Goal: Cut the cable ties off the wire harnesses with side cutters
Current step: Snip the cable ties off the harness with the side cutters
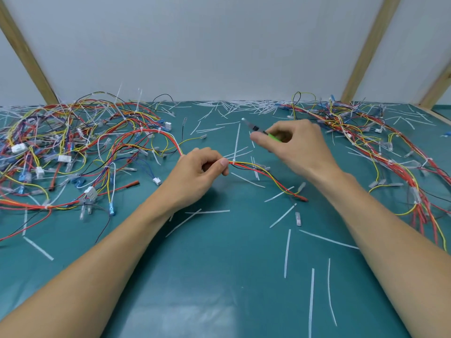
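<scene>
Bare forearms frame the green desk (219,276); between them the wire harness (253,167) runs left-right, its white cable tie (233,163) just right of the left hand (197,174), which pinches the wires. Right hand (292,145), nearer the tie's upright tail, grips side cutters (256,129) above it, blades apart from the tie. Loose harness piles lie either side.

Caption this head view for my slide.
Left hand pinches a wire harness beside its cable tie; right hand holds side cutters.
</scene>
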Available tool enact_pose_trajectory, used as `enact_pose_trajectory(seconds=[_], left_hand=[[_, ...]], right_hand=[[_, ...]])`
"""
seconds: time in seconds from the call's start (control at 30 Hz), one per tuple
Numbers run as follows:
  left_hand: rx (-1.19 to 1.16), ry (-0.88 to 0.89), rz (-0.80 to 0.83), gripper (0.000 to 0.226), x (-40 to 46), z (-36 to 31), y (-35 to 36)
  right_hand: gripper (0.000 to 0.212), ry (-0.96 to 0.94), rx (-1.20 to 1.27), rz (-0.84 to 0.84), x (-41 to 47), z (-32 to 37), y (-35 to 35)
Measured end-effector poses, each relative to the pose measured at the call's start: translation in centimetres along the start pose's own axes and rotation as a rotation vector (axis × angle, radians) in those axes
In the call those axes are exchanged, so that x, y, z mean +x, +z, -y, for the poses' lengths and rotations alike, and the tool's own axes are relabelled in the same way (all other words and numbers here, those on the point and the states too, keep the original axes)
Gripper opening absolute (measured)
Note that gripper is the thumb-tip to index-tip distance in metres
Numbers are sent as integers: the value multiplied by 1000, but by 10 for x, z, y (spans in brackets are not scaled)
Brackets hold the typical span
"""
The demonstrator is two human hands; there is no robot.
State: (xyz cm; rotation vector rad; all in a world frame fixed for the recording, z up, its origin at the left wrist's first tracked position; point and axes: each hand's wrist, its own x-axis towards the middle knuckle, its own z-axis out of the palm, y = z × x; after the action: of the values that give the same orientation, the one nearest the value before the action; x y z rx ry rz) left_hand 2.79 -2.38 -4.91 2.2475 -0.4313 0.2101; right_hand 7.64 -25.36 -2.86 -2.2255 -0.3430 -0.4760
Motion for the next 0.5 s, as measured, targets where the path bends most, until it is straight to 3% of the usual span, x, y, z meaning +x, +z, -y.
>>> enact_pose_trajectory(seconds=[0.2,0.5], left_hand=[[89,-30,-121,21,4,15,1],[84,-53,-143,12,6,22,0]], right_hand=[[48,-111,-246,93,-3,-3,4],[59,-163,-445,223,-6,-6,8]])
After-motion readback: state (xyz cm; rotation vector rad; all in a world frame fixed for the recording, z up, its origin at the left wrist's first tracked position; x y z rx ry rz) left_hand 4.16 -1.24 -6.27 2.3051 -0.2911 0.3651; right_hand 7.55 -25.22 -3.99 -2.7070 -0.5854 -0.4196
